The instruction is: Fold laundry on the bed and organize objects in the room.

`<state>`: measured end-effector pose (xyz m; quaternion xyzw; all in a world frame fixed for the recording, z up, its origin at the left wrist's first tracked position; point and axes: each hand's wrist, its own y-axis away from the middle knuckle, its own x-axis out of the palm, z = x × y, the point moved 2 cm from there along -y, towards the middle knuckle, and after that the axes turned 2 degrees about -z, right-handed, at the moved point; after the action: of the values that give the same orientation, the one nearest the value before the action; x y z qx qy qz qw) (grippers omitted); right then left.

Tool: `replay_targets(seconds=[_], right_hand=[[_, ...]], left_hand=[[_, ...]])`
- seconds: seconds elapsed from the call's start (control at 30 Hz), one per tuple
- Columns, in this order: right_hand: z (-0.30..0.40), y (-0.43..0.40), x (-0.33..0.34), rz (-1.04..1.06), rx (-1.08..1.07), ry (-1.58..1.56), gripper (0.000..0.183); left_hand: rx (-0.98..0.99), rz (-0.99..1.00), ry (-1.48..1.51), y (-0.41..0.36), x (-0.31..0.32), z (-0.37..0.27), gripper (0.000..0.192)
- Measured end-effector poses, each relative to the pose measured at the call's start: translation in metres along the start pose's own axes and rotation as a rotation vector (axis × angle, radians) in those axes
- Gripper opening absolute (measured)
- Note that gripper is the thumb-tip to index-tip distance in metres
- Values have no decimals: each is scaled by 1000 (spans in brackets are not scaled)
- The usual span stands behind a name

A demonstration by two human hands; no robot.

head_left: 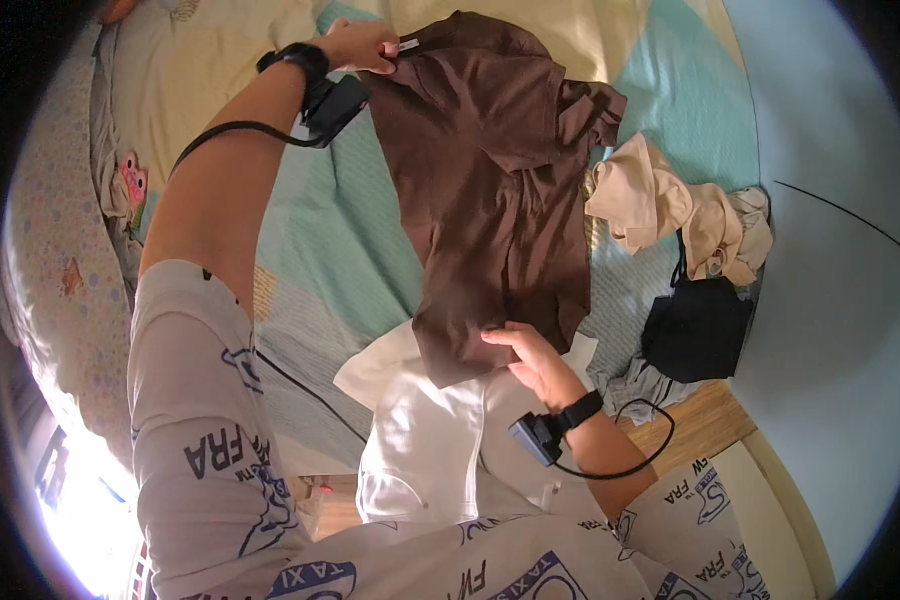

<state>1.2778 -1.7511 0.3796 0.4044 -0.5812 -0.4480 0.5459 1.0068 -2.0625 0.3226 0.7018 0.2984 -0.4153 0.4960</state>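
A brown short-sleeved shirt stretches before me, partly folded over itself, its sleeves bunched towards the right. At its upper left corner my left hand pinches the fabric beside a small white label at the neck. My right hand holds the lower part near the hem, thumb on top and the other fingers partly hidden by cloth. Under the hem is a white garment in front of my body. Each wrist carries a black strapped device with a cable.
The shirt lies over a bed with a patterned yellow and green cover. To the right are crumpled beige clothes, a folded black garment and a grey cloth. A pale blue wall bounds the right side. Dark cables hang near both arms.
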Motion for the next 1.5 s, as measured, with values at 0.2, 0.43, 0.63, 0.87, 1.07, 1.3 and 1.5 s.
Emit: replay_targets(seconds=[0.2,0.43,0.63,0.87,1.07,1.3,1.5], right_hand=[[-17,12,13,251,-33,-410,23],[-47,21,53,250,316,143,34],[-6,-1,-26,-226,-229,517,33],[4,-37,-107,-1103,-810,720,41],[12,-5,-103,-482,-693,112,36],[32,85,-31,-288,-1154,1066,53],[7,71,33,277,-716,1525,49]], left_hand=[[-80,47,533,14,-41,29,18],[-311,125,-169,37,-78,16,22],[57,-455,50,8,-9,-26,28],[-23,-387,539,-29,17,-215,54],[-66,-571,833,-69,44,-222,18],[4,-440,1717,-10,-27,-132,17],[-643,-920,1525,71,46,-15,19]])
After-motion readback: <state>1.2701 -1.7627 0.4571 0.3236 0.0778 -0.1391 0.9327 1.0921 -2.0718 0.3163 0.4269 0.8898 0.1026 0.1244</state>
